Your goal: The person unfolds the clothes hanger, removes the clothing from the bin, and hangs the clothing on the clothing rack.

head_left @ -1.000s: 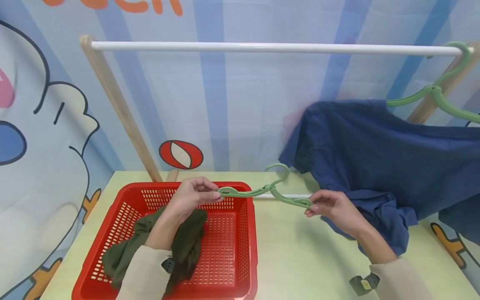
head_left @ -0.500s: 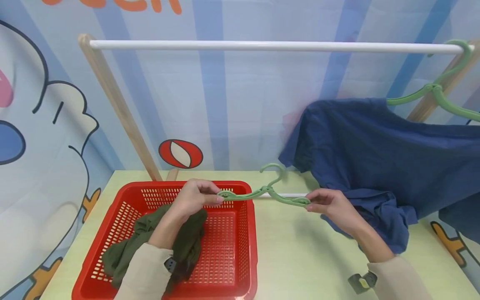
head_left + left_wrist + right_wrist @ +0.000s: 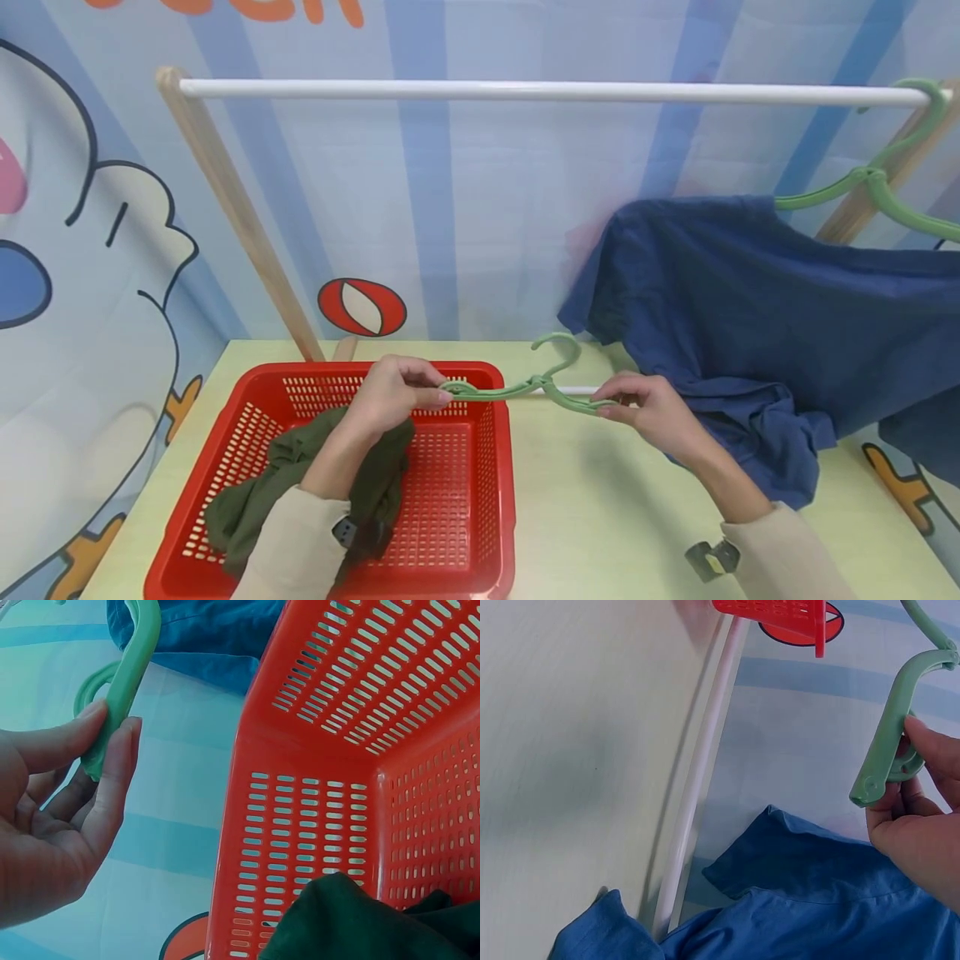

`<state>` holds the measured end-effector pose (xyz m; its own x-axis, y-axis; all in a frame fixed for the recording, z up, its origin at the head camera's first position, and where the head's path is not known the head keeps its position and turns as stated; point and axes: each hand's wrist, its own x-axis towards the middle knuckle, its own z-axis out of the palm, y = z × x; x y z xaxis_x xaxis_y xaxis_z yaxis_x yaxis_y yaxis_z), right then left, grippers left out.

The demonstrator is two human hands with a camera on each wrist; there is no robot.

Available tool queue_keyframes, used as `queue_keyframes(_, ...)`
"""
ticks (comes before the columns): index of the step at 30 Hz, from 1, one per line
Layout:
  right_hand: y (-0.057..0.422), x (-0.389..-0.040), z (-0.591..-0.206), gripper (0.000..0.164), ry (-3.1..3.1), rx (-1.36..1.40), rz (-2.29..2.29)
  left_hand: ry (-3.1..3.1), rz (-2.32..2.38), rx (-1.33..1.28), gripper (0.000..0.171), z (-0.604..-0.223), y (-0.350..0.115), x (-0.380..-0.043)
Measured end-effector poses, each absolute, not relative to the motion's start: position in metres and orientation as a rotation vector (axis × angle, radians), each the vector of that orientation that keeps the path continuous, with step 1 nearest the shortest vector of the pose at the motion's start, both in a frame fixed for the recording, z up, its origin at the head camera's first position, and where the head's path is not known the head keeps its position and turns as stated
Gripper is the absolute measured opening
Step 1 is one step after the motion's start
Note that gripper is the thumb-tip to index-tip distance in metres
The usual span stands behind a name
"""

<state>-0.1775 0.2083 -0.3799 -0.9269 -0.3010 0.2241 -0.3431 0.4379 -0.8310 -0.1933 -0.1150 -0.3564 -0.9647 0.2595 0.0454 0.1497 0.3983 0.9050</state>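
A green clothes hanger (image 3: 537, 383), bearing no garment, is held up in front of the rack with its hook pointing upward. My left hand (image 3: 396, 397) pinches the end of its left arm between thumb and fingers, above the red basket's back part. On the other side, my right hand (image 3: 651, 412) pinches the right arm close to its tip. Up close in the left wrist view, thumb and fingertips press on the hanger arm (image 3: 126, 686) from both sides. The right wrist view shows the other hanger arm (image 3: 891, 735) with its small inner loop at my fingers.
A red perforated basket (image 3: 504, 492) with a dark green garment (image 3: 300, 467) stands on the pale table (image 3: 592, 533). Behind runs a rack with a white rail (image 3: 480, 90). At right a blue garment (image 3: 750, 292) hangs on another green hanger (image 3: 896, 204), its lower part touching the table.
My right hand has shifted left, its fingers gripping farther in along the hanger arm. The hanger swayed slightly left, then back right. My left hand has barely moved, keeping its pinch.
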Motion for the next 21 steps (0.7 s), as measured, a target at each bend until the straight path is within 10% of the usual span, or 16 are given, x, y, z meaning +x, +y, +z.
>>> queue_keyframes(21, 0.2181, -0.1785, -0.3714, 0.014, -2.586, 0.491, 1.738, 2.474, 1.641, 0.328, 0.008, -0.3571, -0.1217, -0.1937)
